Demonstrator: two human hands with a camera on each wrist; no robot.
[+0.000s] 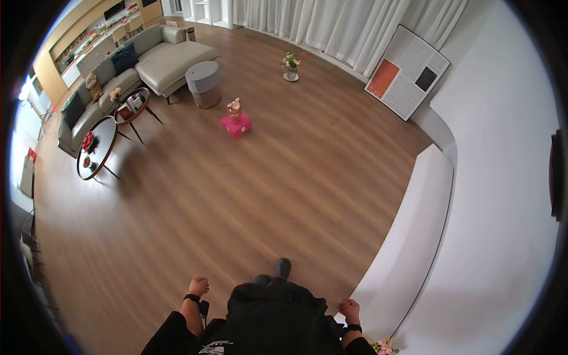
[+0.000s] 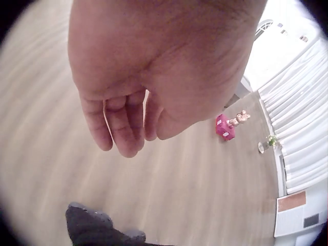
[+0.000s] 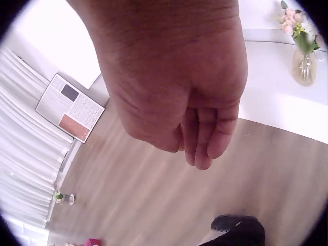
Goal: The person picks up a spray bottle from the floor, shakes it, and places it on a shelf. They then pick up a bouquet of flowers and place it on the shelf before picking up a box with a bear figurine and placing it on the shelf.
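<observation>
My left hand [image 1: 200, 286] hangs at my side over the wooden floor, its fingers loosely curled and holding nothing in the left wrist view. On the other side my right hand [image 1: 349, 310] hangs beside the long white ledge [image 1: 408, 236], also with loose fingers and nothing in them. Ahead on the floor stands a pink box [image 1: 237, 125] with a shiny rose-gold bear figurine [image 1: 235, 107] on top. The right wrist view shows a glass vase [image 3: 304, 67] of pale pink flowers on the ledge close to that hand.
Two dark oval coffee tables [image 1: 102, 145] stand before a grey sofa [image 1: 155, 62] at the left. A round grey stool [image 1: 203, 84] is near the sofa's end. A flower pot [image 1: 291, 74] stands farther ahead. A framed picture [image 1: 408, 74] leans against the wall by white curtains.
</observation>
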